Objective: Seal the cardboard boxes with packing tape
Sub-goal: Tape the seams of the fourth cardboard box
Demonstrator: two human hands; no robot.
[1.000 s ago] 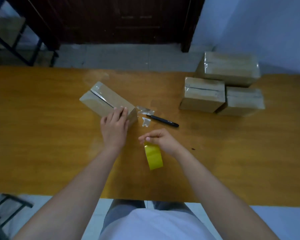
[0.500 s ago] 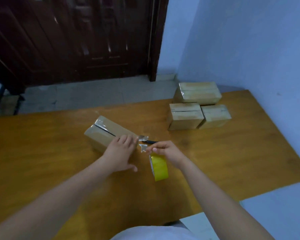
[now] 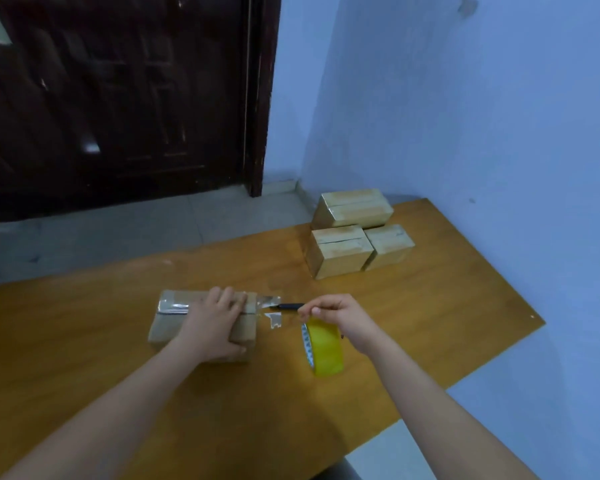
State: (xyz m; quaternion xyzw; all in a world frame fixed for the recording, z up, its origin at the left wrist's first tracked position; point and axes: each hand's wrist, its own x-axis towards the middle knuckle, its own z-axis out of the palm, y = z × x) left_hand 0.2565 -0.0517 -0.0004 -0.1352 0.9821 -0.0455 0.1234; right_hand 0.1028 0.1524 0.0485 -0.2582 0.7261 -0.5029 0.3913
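A cardboard box (image 3: pixel 168 323) lies on the wooden table (image 3: pixel 84 358), with clear tape shining along its top seam. My left hand (image 3: pixel 212 323) lies across the box's right part, fingers over the top and thumb on the near side, gripping it. My right hand (image 3: pixel 340 315) pinches the top of a yellow tape roll (image 3: pixel 324 348) that stands on edge to the right of the box. A strip of clear tape (image 3: pixel 269 301) sticks out from the box's right end.
A black pen (image 3: pixel 290 306) lies between the box and my right hand, beside a tape scrap (image 3: pixel 276 320). Three more cardboard boxes (image 3: pixel 340 251) are grouped at the table's far right by the blue wall. A dark door stands behind.
The camera has tilted up and turned right. The box has turned to lie more level across the view, with my left hand now wrapped further over it. My right hand keeps the roll.
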